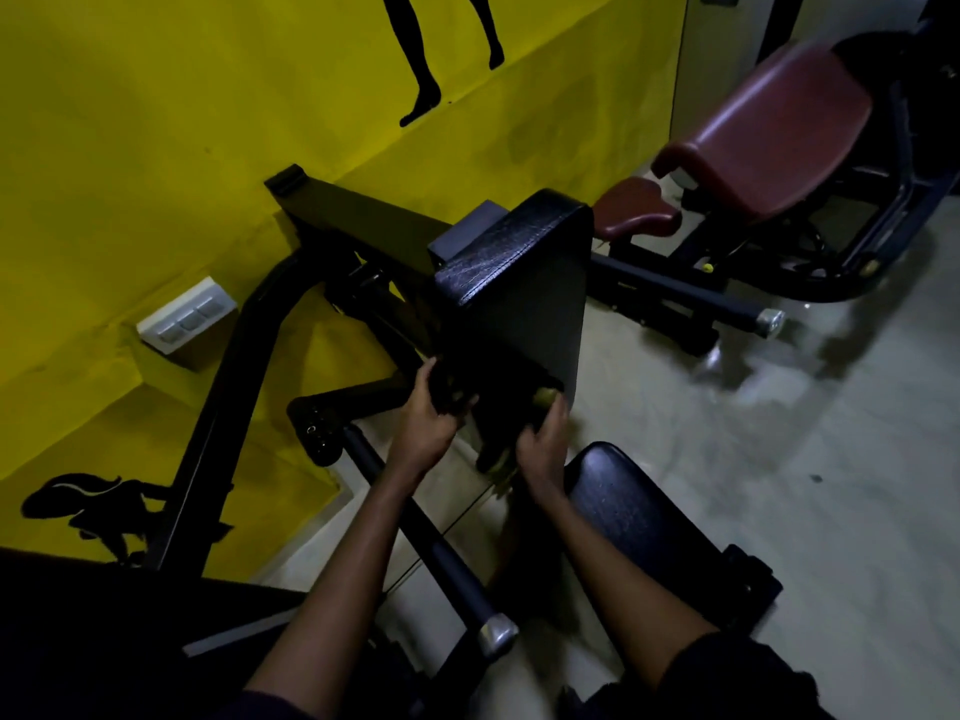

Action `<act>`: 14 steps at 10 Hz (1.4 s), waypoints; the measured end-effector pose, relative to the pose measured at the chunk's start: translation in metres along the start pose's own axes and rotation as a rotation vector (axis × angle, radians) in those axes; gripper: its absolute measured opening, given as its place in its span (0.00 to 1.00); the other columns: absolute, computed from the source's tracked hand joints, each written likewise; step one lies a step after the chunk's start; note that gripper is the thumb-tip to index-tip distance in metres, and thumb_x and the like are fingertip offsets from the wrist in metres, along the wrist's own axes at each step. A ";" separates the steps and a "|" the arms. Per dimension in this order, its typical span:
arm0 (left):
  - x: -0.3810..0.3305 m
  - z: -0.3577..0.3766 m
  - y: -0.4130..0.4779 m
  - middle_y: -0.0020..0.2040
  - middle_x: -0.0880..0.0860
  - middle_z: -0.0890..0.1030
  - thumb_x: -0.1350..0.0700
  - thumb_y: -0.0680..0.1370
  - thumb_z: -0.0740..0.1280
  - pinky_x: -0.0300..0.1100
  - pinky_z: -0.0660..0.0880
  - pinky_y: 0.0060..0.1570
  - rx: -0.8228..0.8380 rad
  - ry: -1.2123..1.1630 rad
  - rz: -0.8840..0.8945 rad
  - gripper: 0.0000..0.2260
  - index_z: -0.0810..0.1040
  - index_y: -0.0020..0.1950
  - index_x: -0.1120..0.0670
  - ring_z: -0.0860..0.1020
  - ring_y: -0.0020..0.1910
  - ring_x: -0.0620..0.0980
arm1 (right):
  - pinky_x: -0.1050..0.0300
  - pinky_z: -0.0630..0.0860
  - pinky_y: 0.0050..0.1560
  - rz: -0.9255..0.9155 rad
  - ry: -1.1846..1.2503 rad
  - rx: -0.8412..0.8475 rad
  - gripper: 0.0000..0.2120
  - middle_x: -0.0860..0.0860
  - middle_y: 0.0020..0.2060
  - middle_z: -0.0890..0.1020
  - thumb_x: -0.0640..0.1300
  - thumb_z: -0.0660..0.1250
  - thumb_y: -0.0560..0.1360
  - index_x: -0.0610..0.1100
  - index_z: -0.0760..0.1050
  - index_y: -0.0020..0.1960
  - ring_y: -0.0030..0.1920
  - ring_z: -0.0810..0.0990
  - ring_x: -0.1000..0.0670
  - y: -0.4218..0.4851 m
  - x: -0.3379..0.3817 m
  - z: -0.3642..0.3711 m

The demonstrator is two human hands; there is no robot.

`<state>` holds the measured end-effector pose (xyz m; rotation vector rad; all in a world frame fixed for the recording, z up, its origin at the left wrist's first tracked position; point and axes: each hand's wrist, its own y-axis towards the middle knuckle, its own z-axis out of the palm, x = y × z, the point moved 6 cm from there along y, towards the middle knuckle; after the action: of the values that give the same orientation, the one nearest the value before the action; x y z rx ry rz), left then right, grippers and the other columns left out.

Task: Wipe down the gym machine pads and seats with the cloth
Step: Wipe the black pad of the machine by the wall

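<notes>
- Black seat: just below the black back pad, to its right; dull, speckled surface.
- Right hand: at the back pad's lower right corner, fingers curled onto the cloth.
- Left hand: at the back pad's lower left corner, fingers closed round a dark bunch that reads as the same cloth; the light is too poor to be sure.
- Cloth: dark with yellow-green patches, stretched between both hands along the back pad's bottom edge and hanging just below it.
- Back pad: upright, black, stitched seam, creased grain on its top face.
- Black frame: left of the back pad, against the wall.
- Steel-capped bar: runs below the back pad, between the forearms.
- White switch plate: on the yellow wall, left of the back pad.
- Black silhouette legs: painted on the wall above the back pad.
- Maroon bench: beyond the back pad, to its right.
- Floor: pale, glossy, marked with streaks.
</notes>
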<state>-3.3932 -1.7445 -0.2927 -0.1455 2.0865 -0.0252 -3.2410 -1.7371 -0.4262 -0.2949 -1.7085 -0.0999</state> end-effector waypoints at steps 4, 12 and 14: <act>0.033 0.018 0.026 0.64 0.42 0.77 0.41 0.72 0.73 0.30 0.74 0.51 0.044 0.167 0.044 0.30 0.68 0.71 0.47 0.76 0.61 0.39 | 0.40 0.68 0.73 0.704 0.564 0.088 0.49 0.48 0.72 0.71 0.78 0.62 0.67 0.51 0.57 0.79 0.70 0.72 0.44 0.028 -0.108 0.069; 0.034 0.020 0.024 0.53 0.48 0.83 0.35 0.68 0.74 0.39 0.76 0.49 -0.071 0.103 0.075 0.29 0.79 0.58 0.55 0.81 0.55 0.44 | 0.42 0.72 0.69 0.913 0.953 0.147 0.28 0.47 0.64 0.79 0.65 0.52 0.81 0.49 0.70 0.72 0.64 0.77 0.44 -0.011 -0.085 0.078; 0.043 0.019 0.030 0.55 0.45 0.82 0.44 0.69 0.76 0.35 0.75 0.54 -0.073 0.122 0.060 0.24 0.78 0.59 0.54 0.79 0.56 0.38 | 0.55 0.78 0.57 0.873 0.708 0.020 0.18 0.52 0.52 0.81 0.65 0.59 0.80 0.52 0.74 0.56 0.50 0.80 0.53 0.022 -0.151 0.083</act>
<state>-3.4006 -1.7189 -0.3418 -0.1283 2.2134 0.0800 -3.2948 -1.7176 -0.5902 -0.8512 -0.7783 0.4127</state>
